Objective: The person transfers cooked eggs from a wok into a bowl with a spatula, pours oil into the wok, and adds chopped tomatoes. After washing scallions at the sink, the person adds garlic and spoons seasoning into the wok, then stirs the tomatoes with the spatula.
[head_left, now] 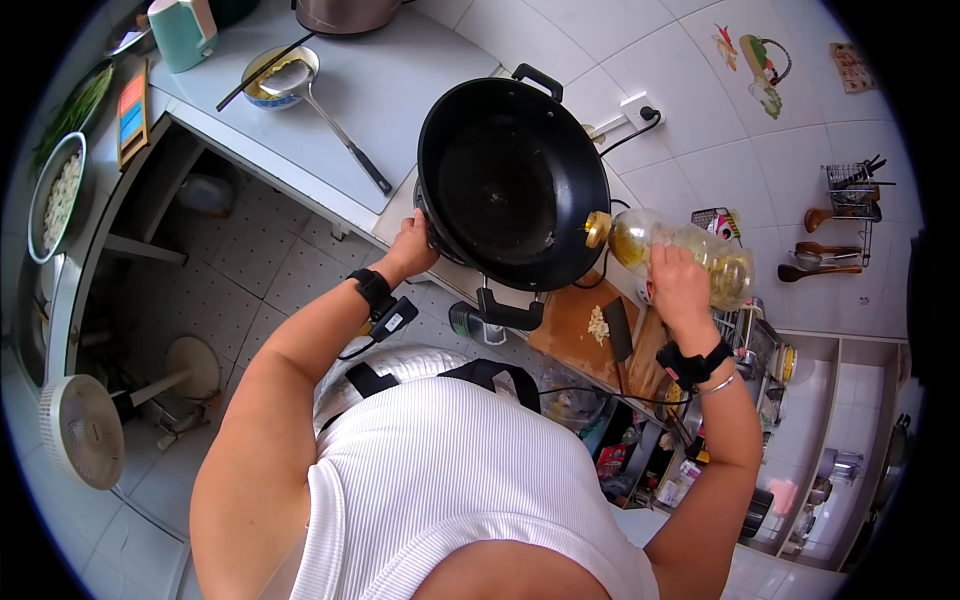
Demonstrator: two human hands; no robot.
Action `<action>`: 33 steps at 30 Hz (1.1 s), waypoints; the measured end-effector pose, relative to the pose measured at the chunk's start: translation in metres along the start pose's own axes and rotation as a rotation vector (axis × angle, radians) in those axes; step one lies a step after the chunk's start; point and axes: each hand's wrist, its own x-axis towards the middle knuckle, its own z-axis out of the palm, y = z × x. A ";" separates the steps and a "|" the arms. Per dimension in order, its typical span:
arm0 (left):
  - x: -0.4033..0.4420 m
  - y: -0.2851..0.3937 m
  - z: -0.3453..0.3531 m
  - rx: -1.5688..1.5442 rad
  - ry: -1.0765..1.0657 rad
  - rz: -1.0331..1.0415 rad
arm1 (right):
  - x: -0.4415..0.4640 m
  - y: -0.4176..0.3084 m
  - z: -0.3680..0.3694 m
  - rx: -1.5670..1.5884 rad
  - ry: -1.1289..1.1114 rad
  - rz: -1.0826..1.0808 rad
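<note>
A large black wok (495, 185) with two side handles stands on the counter in front of me. My left hand (411, 247) is closed at the wok's near left side, by its base; what its fingers grip is partly hidden. My right hand (681, 284) is wrapped round a clear plastic oil bottle (632, 238), tipped sideways with its yellow neck at the wok's right rim. Yellow oil lies inside the bottle. Below the bottle, a wooden cutting board (570, 318) holds chopped pale pieces (598, 325) and a dark-bladed knife (619, 331).
A bowl (308, 58) with chopsticks and a skimmer (345, 140) sits on the left counter, near a teal kettle (184, 35). At far left are a bowl of white pieces (62, 200) and a fan (82, 432). A plugged cord (630, 133) runs behind the wok.
</note>
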 end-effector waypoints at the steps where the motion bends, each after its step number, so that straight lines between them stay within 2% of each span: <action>1: 0.000 0.000 0.000 0.001 0.000 0.000 | 0.002 0.002 0.002 0.000 0.001 0.000; 10: 0.003 -0.005 0.002 0.025 -0.021 -0.017 | 0.075 0.020 0.020 -0.014 0.114 0.105; 17: 0.003 -0.004 0.003 0.024 0.002 -0.001 | 0.125 -0.009 0.003 -0.016 0.234 0.028; 28: 0.001 0.000 -0.001 0.025 -0.026 -0.014 | 0.063 -0.028 -0.025 0.008 0.218 -0.087; 32: 0.004 -0.001 0.000 0.005 -0.020 -0.032 | 0.051 -0.014 -0.016 -0.006 0.193 0.004; 33: 0.004 -0.004 0.001 0.008 -0.023 -0.026 | 0.050 -0.013 -0.017 0.073 0.190 0.104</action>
